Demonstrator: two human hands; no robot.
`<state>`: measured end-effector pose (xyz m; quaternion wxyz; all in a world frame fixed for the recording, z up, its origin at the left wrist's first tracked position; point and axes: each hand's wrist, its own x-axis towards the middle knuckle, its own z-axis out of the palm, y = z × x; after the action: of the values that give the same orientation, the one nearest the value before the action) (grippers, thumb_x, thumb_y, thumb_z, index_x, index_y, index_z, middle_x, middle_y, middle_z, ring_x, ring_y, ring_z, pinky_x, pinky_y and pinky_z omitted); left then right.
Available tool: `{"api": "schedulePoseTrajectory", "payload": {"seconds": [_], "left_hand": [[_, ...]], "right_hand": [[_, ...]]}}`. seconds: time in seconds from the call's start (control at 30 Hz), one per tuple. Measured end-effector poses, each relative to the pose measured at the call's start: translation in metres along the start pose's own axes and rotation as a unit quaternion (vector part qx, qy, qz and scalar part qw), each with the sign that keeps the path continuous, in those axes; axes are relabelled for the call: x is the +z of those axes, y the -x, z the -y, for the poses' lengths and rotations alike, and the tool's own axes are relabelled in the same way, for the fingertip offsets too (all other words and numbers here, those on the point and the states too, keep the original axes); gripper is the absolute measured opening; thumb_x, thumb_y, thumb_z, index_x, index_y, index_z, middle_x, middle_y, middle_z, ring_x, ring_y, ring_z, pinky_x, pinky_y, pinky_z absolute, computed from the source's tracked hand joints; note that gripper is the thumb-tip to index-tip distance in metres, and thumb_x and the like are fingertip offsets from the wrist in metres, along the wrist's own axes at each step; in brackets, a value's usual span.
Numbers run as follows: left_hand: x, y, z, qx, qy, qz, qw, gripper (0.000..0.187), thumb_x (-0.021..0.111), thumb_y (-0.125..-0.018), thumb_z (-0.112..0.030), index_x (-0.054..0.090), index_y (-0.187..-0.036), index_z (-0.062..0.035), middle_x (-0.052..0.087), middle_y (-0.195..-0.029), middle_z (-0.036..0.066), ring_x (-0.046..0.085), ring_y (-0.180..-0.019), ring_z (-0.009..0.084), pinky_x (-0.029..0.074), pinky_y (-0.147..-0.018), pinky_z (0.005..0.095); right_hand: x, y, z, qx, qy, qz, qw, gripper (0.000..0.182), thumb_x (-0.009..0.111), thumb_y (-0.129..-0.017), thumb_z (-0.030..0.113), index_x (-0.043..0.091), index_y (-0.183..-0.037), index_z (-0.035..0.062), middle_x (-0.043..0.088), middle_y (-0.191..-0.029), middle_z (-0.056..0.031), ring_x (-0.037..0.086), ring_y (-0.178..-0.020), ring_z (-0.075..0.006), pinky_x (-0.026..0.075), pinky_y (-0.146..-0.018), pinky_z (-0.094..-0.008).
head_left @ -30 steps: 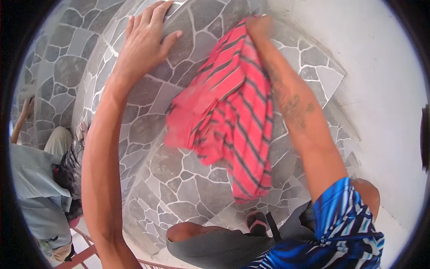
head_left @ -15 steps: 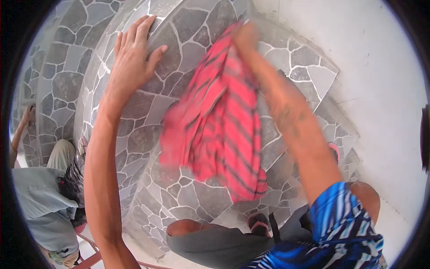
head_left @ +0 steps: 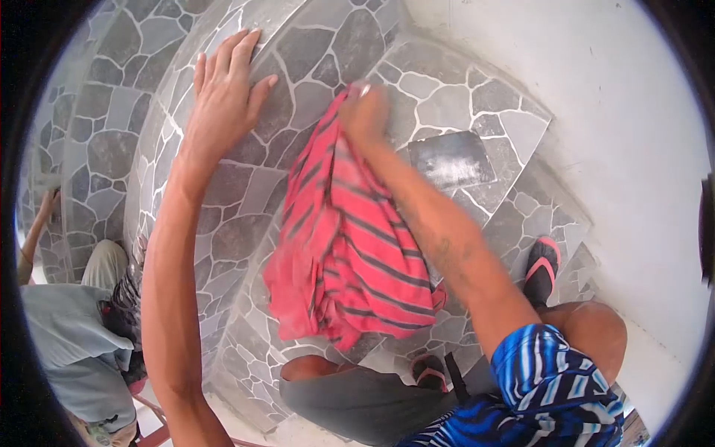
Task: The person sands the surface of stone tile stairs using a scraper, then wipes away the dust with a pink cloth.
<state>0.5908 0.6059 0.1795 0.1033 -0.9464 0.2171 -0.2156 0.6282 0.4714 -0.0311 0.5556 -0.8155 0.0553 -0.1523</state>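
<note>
My right hand (head_left: 363,118) is closed around the upper end of a red cloth (head_left: 350,238) with dark stripes. The cloth hangs in loose folds from that fist toward my knees, its lower edge a little blurred. My left hand (head_left: 226,95) rests palm down on the grey stone-patterned step (head_left: 316,45), fingers spread near the step's edge, holding nothing. Beside my right forearm a dark, shiny rectangular piece (head_left: 452,160) lies on the stone surface.
A white wall (head_left: 596,97) runs along the right. My feet wear dark flip-flops with pink straps (head_left: 545,261). At the left, another person in grey clothing (head_left: 74,320) sits or crouches, one hand (head_left: 51,201) on the stonework. A reddish metal frame (head_left: 153,408) stands at lower left.
My right hand has swung left and nearer to me, carrying the striped cloth along. The dark rectangular piece and my right flip-flop have come into fuller view. My left hand stays in place.
</note>
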Motion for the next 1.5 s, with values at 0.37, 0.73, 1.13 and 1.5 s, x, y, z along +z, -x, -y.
{"api": "schedulePoseTrajectory", "payload": {"seconds": [0.37,0.73,1.13,1.5], "left_hand": [[0.002,-0.004,-0.002,0.004,0.012,0.002,1.0,0.058,0.06,-0.093,-0.028,0.038,-0.143,-0.0088,0.044,-0.143,0.013,0.039,-0.136,0.0342,0.022,-0.114,0.0567],[-0.004,-0.001,-0.003,0.01,0.012,0.012,1.0,0.057,0.06,-0.093,-0.027,0.039,-0.142,-0.0079,0.044,-0.144,0.014,0.04,-0.135,0.0338,0.021,-0.114,0.0563],[0.002,-0.001,0.002,0.006,0.004,0.009,1.0,0.056,0.059,-0.094,-0.028,0.039,-0.142,-0.0075,0.042,-0.145,0.014,0.039,-0.136,0.0334,0.019,-0.115,0.0552],[-0.008,-0.004,-0.007,0.019,0.028,0.034,0.999,0.058,0.056,-0.096,-0.03,0.036,-0.145,-0.0071,0.042,-0.146,0.016,0.039,-0.136,0.034,0.021,-0.115,0.0489]], "right_hand": [[0.025,-0.039,-0.021,0.033,0.112,-0.149,0.982,0.03,0.06,-0.087,0.027,0.069,-0.086,-0.001,0.064,-0.089,-0.0274,0.063,-0.086,-0.0451,0.05,-0.075,-0.0513],[-0.005,-0.085,-0.024,0.017,0.128,-0.036,0.991,0.026,0.065,-0.082,0.024,0.069,-0.09,-0.0012,0.066,-0.098,-0.0257,0.065,-0.093,-0.0406,0.052,-0.079,-0.0479],[0.011,0.074,0.024,-0.016,0.014,0.026,0.999,0.021,0.06,-0.082,0.011,0.064,-0.097,-0.0024,0.06,-0.095,-0.0249,0.059,-0.095,-0.0435,0.048,-0.082,-0.0485],[-0.03,0.119,0.036,-0.04,-0.081,0.197,0.976,0.037,0.062,-0.086,0.019,0.057,-0.113,-0.0066,0.055,-0.108,-0.0269,0.057,-0.098,-0.043,0.047,-0.088,-0.0479]]}}
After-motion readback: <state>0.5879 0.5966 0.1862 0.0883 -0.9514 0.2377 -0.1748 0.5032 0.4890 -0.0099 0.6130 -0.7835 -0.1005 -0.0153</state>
